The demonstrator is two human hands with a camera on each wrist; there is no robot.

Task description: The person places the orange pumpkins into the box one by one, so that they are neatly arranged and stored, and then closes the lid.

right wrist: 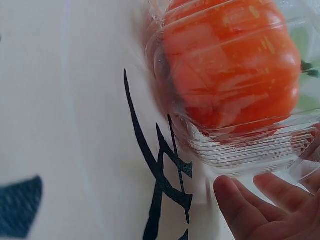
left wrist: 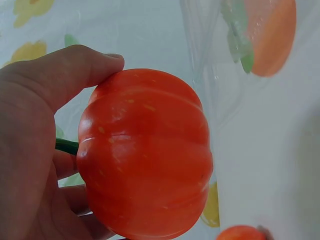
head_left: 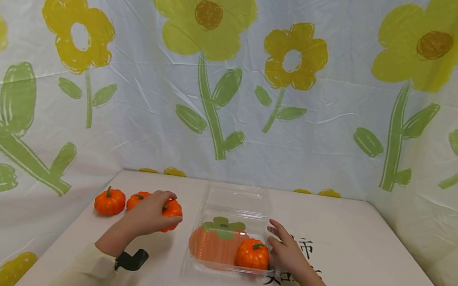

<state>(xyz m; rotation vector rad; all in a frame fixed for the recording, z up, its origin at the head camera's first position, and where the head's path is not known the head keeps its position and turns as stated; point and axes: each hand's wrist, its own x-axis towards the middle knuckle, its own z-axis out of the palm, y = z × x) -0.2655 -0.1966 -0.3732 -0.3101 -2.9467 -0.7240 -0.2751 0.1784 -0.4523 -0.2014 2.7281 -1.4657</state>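
My left hand (head_left: pixel 146 217) grips a small orange toy pumpkin (head_left: pixel 174 210), thumb on one side and fingers on the other. In the left wrist view the ribbed pumpkin (left wrist: pixel 145 155) fills the middle, its green stem turned toward the palm. To its right stands a clear plastic clamshell box (head_left: pixel 209 264) with its lid (head_left: pixel 236 197) raised at the back. Another pumpkin (head_left: pixel 253 256) sits in the box's front right corner. My right hand (head_left: pixel 287 253) is at the box's right side, fingers spread, fingertips right at the ridged plastic wall in the right wrist view.
Two more pumpkins, one at the far left (head_left: pixel 109 202) and one partly behind the left hand (head_left: pixel 137 197), stand on the white table (head_left: pixel 354 263). An orange persimmon print (head_left: pixel 212 245) shows through the box. Black writing (head_left: pixel 306 247) runs down the cloth. A flowered curtain (head_left: pixel 326 153) encloses the table.
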